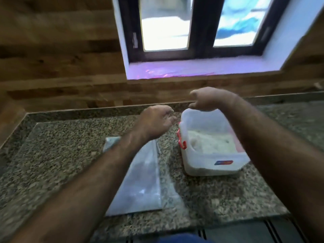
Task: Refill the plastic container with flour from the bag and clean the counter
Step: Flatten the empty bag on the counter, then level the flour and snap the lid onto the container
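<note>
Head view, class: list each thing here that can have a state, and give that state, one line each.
plastic container: lid off, holding white flour, upright on the counter.
red latch: unclipped.
bag: lying flat on the counter, looks emptied.
counter: pale dusting beside the bag.
left hand: loosely curled, holding nothing visible.
right hand: raised above the container, holding nothing visible.
window: shut.

light: daylight from overexposed window (198, 23) | blur: whole frame soft | edges: wide-angle bending | counter (61, 155): dim
</note>
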